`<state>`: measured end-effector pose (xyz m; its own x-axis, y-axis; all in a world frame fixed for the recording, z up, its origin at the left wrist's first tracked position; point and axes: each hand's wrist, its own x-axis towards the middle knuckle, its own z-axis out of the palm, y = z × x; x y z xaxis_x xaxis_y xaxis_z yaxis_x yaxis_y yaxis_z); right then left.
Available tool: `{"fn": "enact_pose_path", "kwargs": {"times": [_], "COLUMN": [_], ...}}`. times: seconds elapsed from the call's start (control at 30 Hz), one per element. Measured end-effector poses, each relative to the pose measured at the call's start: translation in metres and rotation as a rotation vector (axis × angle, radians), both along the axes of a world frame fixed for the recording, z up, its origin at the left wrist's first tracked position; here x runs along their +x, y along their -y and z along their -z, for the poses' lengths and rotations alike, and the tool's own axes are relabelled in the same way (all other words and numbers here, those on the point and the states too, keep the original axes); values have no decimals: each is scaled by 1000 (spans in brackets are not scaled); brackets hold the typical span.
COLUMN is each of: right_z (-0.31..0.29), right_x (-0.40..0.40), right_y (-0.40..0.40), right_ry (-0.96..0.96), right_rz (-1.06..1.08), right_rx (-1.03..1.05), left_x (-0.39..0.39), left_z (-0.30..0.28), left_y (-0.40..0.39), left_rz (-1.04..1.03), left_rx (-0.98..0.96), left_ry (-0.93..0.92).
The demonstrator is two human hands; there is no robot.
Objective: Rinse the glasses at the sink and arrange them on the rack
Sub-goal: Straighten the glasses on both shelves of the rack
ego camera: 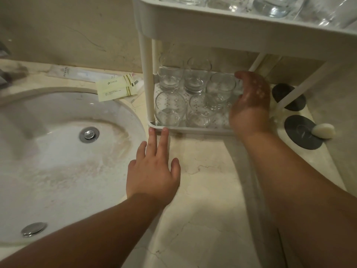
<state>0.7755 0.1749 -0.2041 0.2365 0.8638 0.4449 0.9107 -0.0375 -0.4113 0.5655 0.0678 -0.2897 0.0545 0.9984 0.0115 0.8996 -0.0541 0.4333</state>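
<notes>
Head view: right hand point(249, 101) grips a glass point(220, 89) (lower rack point(193, 130) shelf).

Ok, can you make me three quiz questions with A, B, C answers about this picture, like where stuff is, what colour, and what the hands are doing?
1. Where is the soap?
A in the sink
B on a dark coaster
C on the top shelf

2. What colour is the rack?
A white
B blue
C black

3. What is the right hand doing?
A resting flat
B holding a glass
C pointing up

Answers:
1 B, it lies on the coaster right of the rack.
2 A, its frame and posts are white.
3 B, its fingers wrap the glass on the lower shelf.
</notes>
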Motion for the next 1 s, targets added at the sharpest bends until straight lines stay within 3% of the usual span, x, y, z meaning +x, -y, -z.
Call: {"fn": "enact_pose_path", "kwargs": {"times": [0.1,0.2,0.53,0.73,1.0], "right_z": [-4,-6,-7,-2,-2], "right_x": [5,5,0,-6,-20], "right_y": [-8,-10,4,18,33], "right_ry": [-4,-23,112,190,-127], "right_rz": [104,166,160,148,128], "right_rx": [-243,-331,-367,-284,-331], "left_x": [0,0,0,0,0], "left_z": [1,1,2,2,2], "left_y": [0,0,0,0,-1], "left_rz": [-2,-1,2,4,13], "left_rx": [2,2,-1,0,-3], "left_ry": [-1,0,-2,-7,-6]}}
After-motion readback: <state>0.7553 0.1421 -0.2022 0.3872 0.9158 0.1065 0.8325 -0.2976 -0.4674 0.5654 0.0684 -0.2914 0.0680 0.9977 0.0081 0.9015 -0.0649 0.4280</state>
